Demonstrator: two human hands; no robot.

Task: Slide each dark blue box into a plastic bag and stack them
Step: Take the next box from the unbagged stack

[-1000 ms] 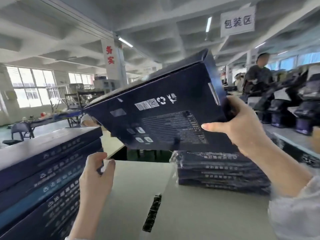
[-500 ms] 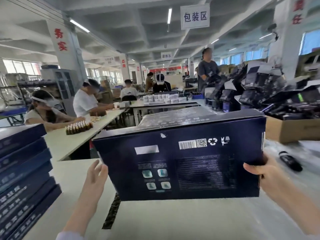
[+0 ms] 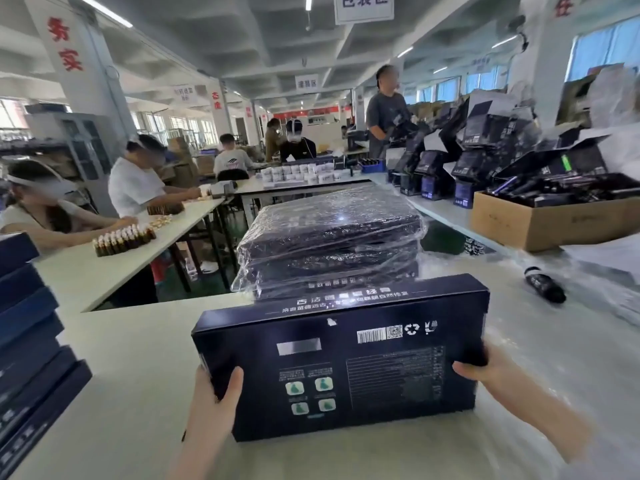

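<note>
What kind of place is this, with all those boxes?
Probably a factory packing room. Workers sit at long tables, a stack of bagged boxes stands ahead, and a dark blue box is held in front, not yet bagged.

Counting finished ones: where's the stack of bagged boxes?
Head view, centre: the stack of bagged boxes sits on the table, just behind the dark blue box being held.

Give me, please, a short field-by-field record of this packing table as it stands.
Held item: dark blue box, printed back facing the camera, no bag on it
Left hand: grips the box's left end
Right hand: grips the box's right end
Bagged stack: plastic-wrapped boxes just behind the held box
Unbagged stack: dark blue boxes at far left
Right side: open cardboard carton
</note>
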